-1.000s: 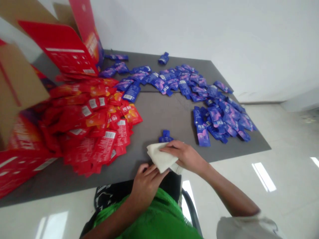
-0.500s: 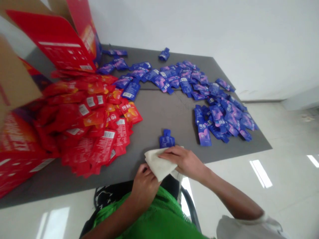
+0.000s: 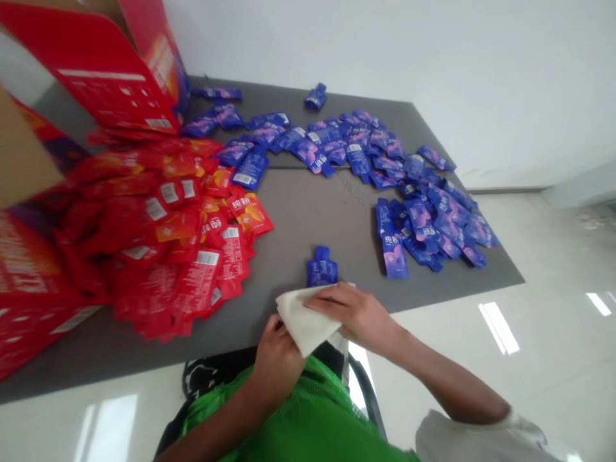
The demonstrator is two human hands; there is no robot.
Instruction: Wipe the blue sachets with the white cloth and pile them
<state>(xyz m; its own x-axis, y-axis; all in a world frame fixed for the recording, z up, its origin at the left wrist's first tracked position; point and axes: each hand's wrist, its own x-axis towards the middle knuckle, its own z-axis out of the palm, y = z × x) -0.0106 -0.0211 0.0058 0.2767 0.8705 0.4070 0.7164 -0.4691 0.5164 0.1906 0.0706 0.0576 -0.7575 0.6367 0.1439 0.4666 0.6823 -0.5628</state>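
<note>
A folded cream-coloured cloth (image 3: 305,321) is held at the table's front edge. My right hand (image 3: 359,314) grips it from the right, thumb side hidden and fingers pressed on top. My left hand (image 3: 279,356) is closed at the cloth's lower left side, its fingertips partly hidden under the fabric. Just beyond the cloth lies one blue sachet (image 3: 322,268), its narrow spout end pointing away from me and its near end covered by the cloth and my right hand.
Left on the grey table (image 3: 308,212) is a heap of red sachets (image 3: 163,244), beside open red cartons (image 3: 91,58). Blue sachets (image 3: 356,144) lie across the back, with a pile of blue sachets (image 3: 437,224) at the right edge. A wall (image 3: 360,45) stands behind.
Both hands have drawn the cloth slightly toward me, uncovering more of the single blue sachet. My left fingers have slipped further under the cloth. The view has shifted a little.
</note>
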